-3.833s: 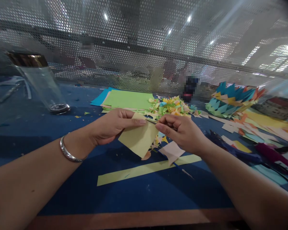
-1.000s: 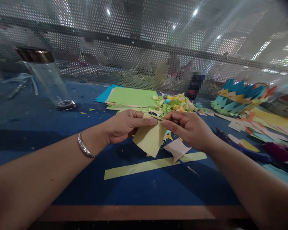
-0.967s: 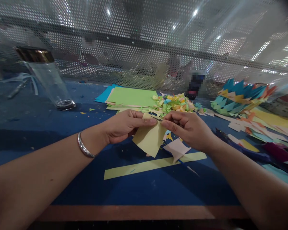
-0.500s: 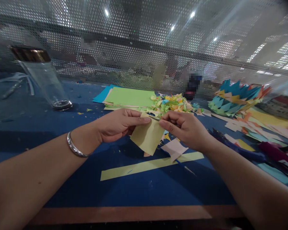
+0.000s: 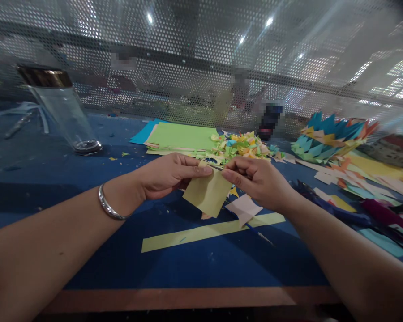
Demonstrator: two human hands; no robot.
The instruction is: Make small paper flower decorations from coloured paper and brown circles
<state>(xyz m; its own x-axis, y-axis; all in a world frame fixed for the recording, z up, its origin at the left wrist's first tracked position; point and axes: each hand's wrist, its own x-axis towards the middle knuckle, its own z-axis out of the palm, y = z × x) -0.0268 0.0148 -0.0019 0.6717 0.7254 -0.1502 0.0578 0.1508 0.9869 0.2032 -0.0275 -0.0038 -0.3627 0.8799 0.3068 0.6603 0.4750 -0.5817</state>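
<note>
A small pale yellow paper piece (image 5: 206,194) is pinched at its upper edge between the thumb and fingers of my left hand (image 5: 174,175). My right hand (image 5: 255,181) is closed at the paper's upper right corner. From its fingertips a thin metal tool (image 5: 217,167) points left along the paper's top edge; most of it is hidden, so its kind is unclear. Below the hands lies a long pale yellow paper strip (image 5: 174,237). A pinkish-white paper piece (image 5: 244,208) rests over a slim blue stick (image 5: 258,233) with a pale tip.
Coloured sheets (image 5: 184,135) and a heap of paper scraps (image 5: 245,145) lie behind my hands. A glass bottle (image 5: 65,112) stands left. On the right are a spiky folded-paper ring (image 5: 325,138), paper strips and a purple-handled tool (image 5: 378,212). A perforated metal screen (image 5: 188,85) rises behind.
The paper piece has tilted slightly, its lower right edge swinging a little to the right. My left hand has shifted slightly right; both hands keep their grip.
</note>
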